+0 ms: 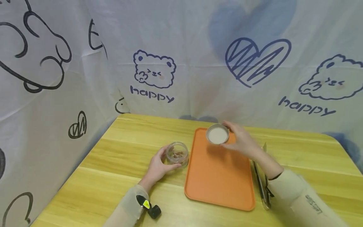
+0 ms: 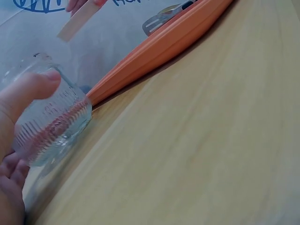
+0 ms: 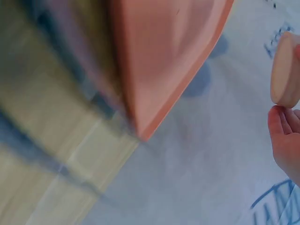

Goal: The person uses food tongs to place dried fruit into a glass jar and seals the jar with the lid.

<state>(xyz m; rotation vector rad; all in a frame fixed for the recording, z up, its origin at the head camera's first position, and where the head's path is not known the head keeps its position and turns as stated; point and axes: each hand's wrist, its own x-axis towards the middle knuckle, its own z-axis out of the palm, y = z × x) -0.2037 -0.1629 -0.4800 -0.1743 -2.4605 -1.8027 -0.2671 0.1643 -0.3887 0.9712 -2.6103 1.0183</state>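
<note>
My left hand [image 1: 156, 167] holds an open clear glass jar [image 1: 182, 160] on the table, thumb on the near side and fingers behind. Small reddish-brown pieces lie at the bottom of the jar, and its ribbed wall [image 2: 61, 124] shows in the left wrist view. Over the far end of the orange tray [image 1: 219, 179], my right hand [image 1: 244, 142] pinches a round lid [image 1: 217, 135] by its edge. The lid's white inner face is turned towards the head camera. From the right wrist, the lid [image 3: 282, 75] appears pale and tilted, with the fingertips at its rim.
Long metal utensils [image 1: 262, 189] lie along the tray's right side; a slotted end [image 2: 161, 21] shows in the left wrist view. A printed cloth [image 1: 198, 63] hangs behind the wooden table [image 1: 113, 176]. A black device [image 1: 154, 211] sits at the left cuff.
</note>
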